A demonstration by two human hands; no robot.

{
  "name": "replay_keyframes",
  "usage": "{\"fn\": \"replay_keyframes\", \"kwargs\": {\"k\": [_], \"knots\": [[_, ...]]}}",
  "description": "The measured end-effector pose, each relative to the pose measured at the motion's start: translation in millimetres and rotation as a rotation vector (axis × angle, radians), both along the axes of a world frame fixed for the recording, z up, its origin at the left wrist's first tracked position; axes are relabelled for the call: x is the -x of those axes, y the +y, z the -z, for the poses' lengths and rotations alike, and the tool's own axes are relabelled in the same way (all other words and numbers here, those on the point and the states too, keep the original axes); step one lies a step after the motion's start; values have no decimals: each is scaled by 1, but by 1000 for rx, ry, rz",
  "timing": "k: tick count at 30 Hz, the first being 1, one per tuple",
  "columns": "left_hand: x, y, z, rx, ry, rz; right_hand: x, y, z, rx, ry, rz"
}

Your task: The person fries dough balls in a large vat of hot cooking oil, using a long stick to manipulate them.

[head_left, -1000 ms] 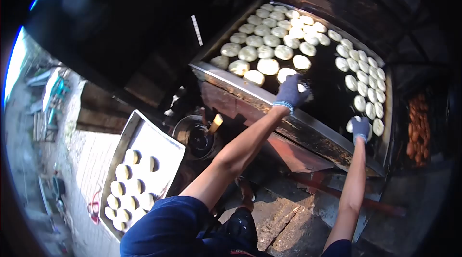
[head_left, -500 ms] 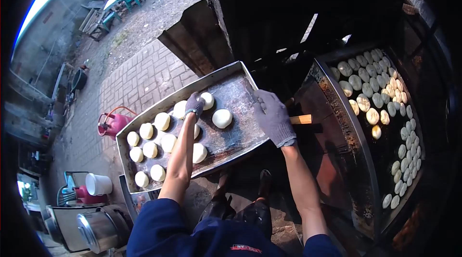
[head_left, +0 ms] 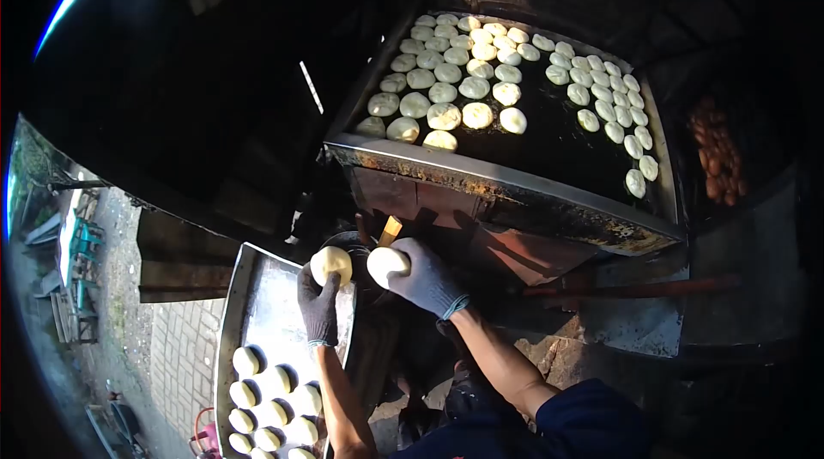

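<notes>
Both hands wear dark knitted gloves. My left hand (head_left: 318, 303) grips one pale round dough piece (head_left: 331, 265) over the right edge of the metal tray (head_left: 279, 287). Just to its right, my right hand (head_left: 423, 277) holds another dough piece (head_left: 388, 266) between thumb and fingers. Several dough pieces (head_left: 274, 381) lie on the lower part of the tray. Beyond my hands stands a large rectangular pan (head_left: 506, 177) with many dough rounds (head_left: 443, 117) in dark liquid, some of them browned.
Browned pieces (head_left: 717, 150) lie in a dark container at the far right. A wooden handle (head_left: 390, 230) sticks up just beyond my hands. A pink gas cylinder (head_left: 206, 440) stands at the lower left, near the brick paving (head_left: 182, 343).
The view has swung right toward the pan. My hands have let go of the tray, now at the lower left, and each has taken hold of a dough piece.
</notes>
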State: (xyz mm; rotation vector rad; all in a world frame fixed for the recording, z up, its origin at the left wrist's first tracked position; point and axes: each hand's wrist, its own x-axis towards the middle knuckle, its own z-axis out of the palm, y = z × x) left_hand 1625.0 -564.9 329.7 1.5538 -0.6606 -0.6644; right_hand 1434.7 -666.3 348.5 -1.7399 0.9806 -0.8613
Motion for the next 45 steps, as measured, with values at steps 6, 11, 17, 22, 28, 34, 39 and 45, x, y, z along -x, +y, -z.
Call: {"fn": "replay_keyframes", "kwargs": {"k": [6, 11, 17, 22, 28, 34, 39, 45], "knots": [[162, -251, -45, 134, -476, 568, 268, -172, -2, 127, 187, 688], [240, -359, -18, -152, -979, 740, 366, -239, 23, -53, 727, 698], [279, -388, 23, -275, -939, 724, 375, -261, 36, -120, 763, 861], [270, -369, -1, 13, -895, 718, 402, -230, -7, 258, 696, 1047], [199, -246, -90, 198, -458, 415, 543, -126, -17, -214, 1261, 1498], [131, -109, -88, -54, -484, 156, 620, -109, 52, -163, 1015, 1410], [110, -36, -77, -81, -403, 77, 520, -115, -4, 566, 866, 1276], [112, -4, -93, -140, -457, -22, 465, -226, -40, 26, 849, 903]]}}
